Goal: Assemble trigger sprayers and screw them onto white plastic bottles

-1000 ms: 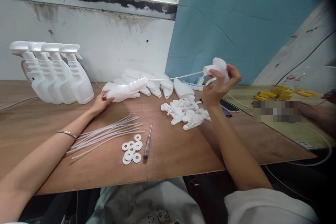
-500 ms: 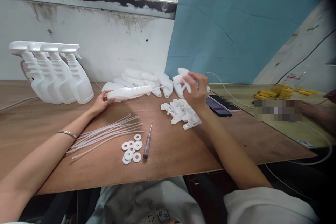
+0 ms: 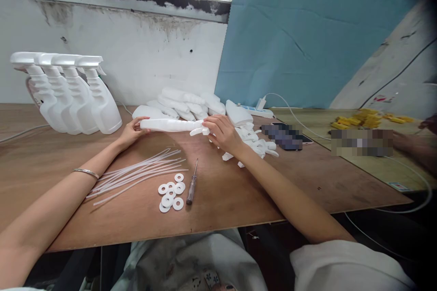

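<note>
A white plastic bottle (image 3: 167, 125) lies nearly level above the table, its neck toward the right. My left hand (image 3: 132, 131) grips it by the base end. At the neck, my right hand (image 3: 223, 134) is closed around a white trigger spray head (image 3: 200, 131), whose trigger points left below the bottle neck. My fingers cover most of the head, so how far it sits on the neck cannot be seen. Loose spray heads (image 3: 264, 145) lie beside and beyond my right hand. Thin white tubes (image 3: 143, 170) are spread under the bottle, near several white washers (image 3: 178, 203).
A screwdriver (image 3: 191, 188) lies right of the washers. Several spray bottles with heads (image 3: 102, 104) stand at the left. More headless bottles (image 3: 180, 97) are piled at the back. Phones (image 3: 287, 138), a power strip (image 3: 254, 111) and another person's hand (image 3: 406, 145) are at the right.
My right hand has moved left and down, bringing the spray head to the bottle's neck. The thin tube that showed between them is out of sight. My left hand has hardly moved.
</note>
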`<state>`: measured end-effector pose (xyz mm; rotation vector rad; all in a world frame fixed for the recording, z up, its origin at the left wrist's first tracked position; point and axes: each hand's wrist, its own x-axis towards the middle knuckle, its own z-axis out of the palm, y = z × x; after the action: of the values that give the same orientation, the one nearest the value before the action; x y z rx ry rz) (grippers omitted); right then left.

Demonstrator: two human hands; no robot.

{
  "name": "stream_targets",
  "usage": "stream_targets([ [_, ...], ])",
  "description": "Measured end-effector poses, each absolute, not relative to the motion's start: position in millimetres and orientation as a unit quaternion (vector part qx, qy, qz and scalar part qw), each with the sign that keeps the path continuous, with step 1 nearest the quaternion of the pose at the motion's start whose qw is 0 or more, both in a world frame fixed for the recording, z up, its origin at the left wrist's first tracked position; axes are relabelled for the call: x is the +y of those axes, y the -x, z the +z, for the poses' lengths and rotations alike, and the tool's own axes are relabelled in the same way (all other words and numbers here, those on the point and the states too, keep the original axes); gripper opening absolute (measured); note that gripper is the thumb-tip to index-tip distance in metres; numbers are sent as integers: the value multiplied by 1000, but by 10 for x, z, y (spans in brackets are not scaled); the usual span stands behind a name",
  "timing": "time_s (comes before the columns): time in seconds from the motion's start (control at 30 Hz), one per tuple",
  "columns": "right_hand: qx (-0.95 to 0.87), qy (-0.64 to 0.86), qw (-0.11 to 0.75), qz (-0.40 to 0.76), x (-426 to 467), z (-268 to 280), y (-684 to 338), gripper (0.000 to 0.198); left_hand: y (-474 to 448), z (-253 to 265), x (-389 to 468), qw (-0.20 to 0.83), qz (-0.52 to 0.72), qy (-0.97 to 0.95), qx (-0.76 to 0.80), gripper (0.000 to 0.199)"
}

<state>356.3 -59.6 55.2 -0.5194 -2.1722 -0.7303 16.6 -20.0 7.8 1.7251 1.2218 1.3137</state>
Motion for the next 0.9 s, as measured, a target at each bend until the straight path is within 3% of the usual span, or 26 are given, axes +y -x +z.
stream_targets([
  [0.57, -842, 252, 387, -278, -700, 475, -3448, 17, -139, 130, -247, 369, 490, -632, 473, 69],
  [0.7, -852, 257, 415, -190, -757, 279, -3299, 17, -115, 120, -192, 408, 506, -604, 461, 47],
  [0.9, -892, 264, 367, 3, -921, 40, -3089, 33, -107, 66, -77, 397, 556, -561, 467, 31],
])
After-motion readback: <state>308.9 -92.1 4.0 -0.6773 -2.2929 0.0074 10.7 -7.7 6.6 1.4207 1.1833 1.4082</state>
